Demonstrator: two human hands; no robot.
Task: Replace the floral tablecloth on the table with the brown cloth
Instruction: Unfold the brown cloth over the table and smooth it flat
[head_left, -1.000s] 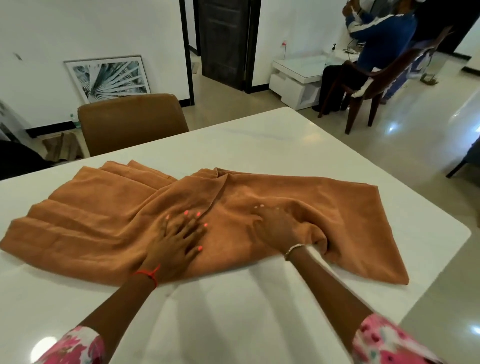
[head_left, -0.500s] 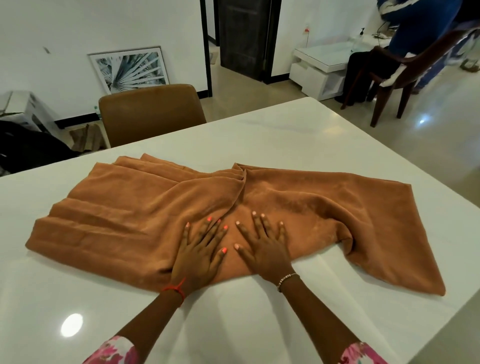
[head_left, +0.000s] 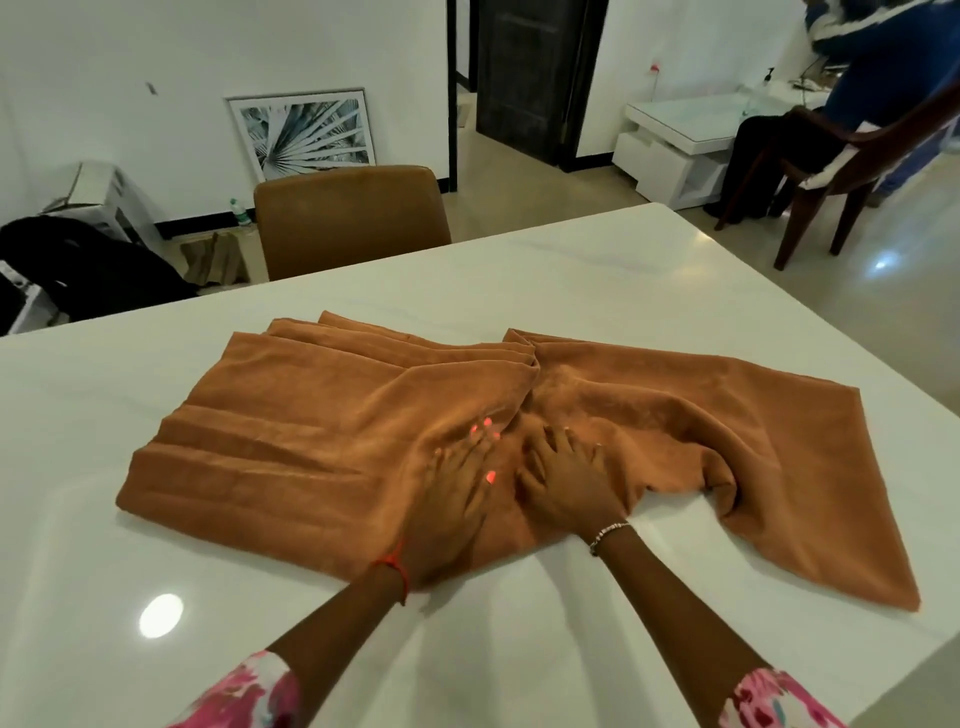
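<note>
The brown cloth (head_left: 322, 431) lies partly folded and bunched across the middle of the bare white table (head_left: 597, 270). My left hand (head_left: 452, 499) rests flat on the cloth near its front edge, fingers spread. Beside it, my right hand (head_left: 566, 483) also presses flat on the cloth, close to a raised fold on the right. No floral tablecloth is in view.
A brown chair (head_left: 353, 218) stands at the table's far side. A person sits on a wooden chair (head_left: 841, 171) at the back right beside a white low cabinet (head_left: 675, 150). A framed picture (head_left: 304, 132) leans on the wall; a dark bag (head_left: 88, 270) lies far left.
My two hands have come together at the cloth's middle, the right one sliding left. The view has tilted down and shifted.
</note>
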